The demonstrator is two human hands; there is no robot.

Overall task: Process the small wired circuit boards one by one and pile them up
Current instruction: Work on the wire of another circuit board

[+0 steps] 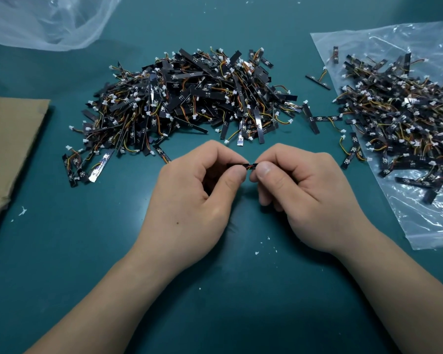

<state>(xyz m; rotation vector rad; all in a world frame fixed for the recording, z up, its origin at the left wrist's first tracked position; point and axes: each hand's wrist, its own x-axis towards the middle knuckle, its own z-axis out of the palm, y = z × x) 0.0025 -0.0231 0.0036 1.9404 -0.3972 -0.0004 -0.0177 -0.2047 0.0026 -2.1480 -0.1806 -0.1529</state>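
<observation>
Head view: left hand (pixel 197 192) and right hand (pixel 299 192) pinch one small circuit board (pixel 243 165) between them, wires apparently red. Behind: large pile (pixel 184 103); right, second pile (pixel 399 123) on plastic bag (pixel 432 221).

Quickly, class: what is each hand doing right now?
Left hand: fingers pinch one end of a small black wired circuit board.
Right hand: fingers pinch its other end.

No legible text or numbers anywhere — none on the pinched circuit board (pixel 250 165) either.
</observation>
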